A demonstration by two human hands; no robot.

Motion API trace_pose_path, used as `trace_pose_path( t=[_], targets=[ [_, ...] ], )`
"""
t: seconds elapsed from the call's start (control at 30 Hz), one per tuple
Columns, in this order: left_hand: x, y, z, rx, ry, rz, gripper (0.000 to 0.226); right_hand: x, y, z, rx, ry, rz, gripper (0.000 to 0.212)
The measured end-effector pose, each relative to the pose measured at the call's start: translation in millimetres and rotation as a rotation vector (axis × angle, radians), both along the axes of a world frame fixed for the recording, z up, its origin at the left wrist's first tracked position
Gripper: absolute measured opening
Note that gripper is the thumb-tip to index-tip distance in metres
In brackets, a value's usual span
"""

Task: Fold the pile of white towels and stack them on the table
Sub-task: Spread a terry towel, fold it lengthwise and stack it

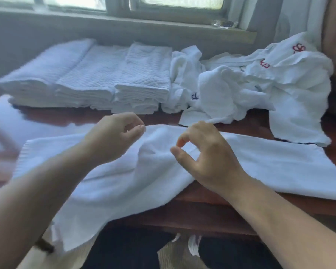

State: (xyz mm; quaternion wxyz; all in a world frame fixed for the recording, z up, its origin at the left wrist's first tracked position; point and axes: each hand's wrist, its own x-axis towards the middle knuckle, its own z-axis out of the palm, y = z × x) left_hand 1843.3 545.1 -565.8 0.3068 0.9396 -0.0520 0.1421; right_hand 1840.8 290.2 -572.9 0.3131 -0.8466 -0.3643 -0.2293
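Both hands hover over one white towel (144,171) spread across the near part of the table (211,214). The left hand (113,136) has its fingers curled in toward the thumb and holds nothing. The right hand (204,156) has thumb and forefinger bent toward each other with a gap between them, gripping no cloth. The towel's near-left corner hangs over the table's front edge; its right end lies flat. Behind, three stacks of folded towels (97,80) stand side by side against the wall. To their right lies one heap of unfolded towels (260,84), with two red embroidered marks and one blue, none readable. Bare wood shows between towel and stacks.
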Motion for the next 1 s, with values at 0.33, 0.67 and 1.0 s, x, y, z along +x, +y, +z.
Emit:
trace_pose_path(
  t=[0.33, 0.67, 1.0],
  targets=[
    [-114.2, 112.3, -37.3, 0.235, 0.169, 0.196, 0.048, -33.1, 113.8, -4.7, -0.571, -0.064, 0.576, 0.038],
    [-98.2, 117.3, -45.9, 0.266, 0.158, 0.123, 0.054, -36.9, 111.6, -5.6, -0.885, -0.338, 0.583, 0.035],
    [-86.8, 125.3, -19.0, -0.238, 0.24, -0.042, 0.035, -17.2, 119.3, 17.6, -0.339, 0.169, 0.496, 0.013]
  ],
)
